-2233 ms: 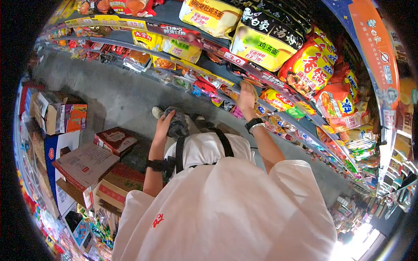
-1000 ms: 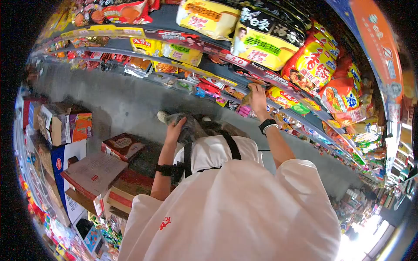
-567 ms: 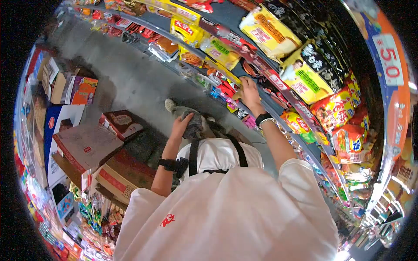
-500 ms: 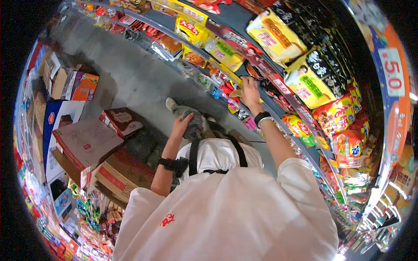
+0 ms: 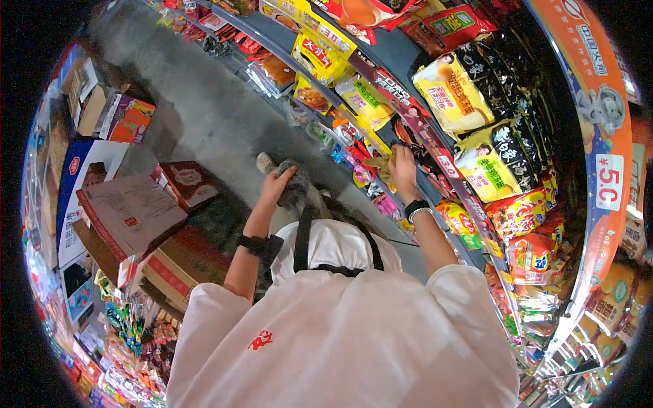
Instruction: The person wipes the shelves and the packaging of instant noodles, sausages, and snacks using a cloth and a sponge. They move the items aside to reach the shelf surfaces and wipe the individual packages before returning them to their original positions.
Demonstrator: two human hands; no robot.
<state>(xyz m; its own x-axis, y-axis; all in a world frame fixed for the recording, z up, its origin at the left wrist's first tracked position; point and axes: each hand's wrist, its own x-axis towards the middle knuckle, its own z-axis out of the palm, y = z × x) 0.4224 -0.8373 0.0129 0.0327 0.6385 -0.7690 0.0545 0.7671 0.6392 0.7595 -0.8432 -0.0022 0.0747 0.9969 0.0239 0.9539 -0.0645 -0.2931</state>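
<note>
- While the person bent forward in a white shirt [image 5: 340, 340] crossed by a black strap [image 5: 303, 231], both arms reached out ahead of the chest.
- Nearest, the left hand [image 5: 275, 187] lay curled over a grey bundle [image 5: 296, 189], gripping its top. Whether that was cloth or a trouser knee could not be told. A shoe [image 5: 264, 162] showed just beyond it.
- Further out, the right hand [image 5: 405, 171], with a watch [image 5: 416, 207] on its wrist, was clenched on a yellowish packet [image 5: 381, 165]. It held the packet against the front edge of the shelf [image 5: 435, 153], among small snack bags.
- By the look of it, the step in hand was handling that packet at the shelf edge, neither plainly in its row nor free of it.
- A next move would call for a steady grip and a clean path past the crowded neighbouring bags, so that none got dragged out.
- Farthest, cardboard boxes [image 5: 129, 214] sat on the grey floor [image 5: 204, 115] to the left.
</note>
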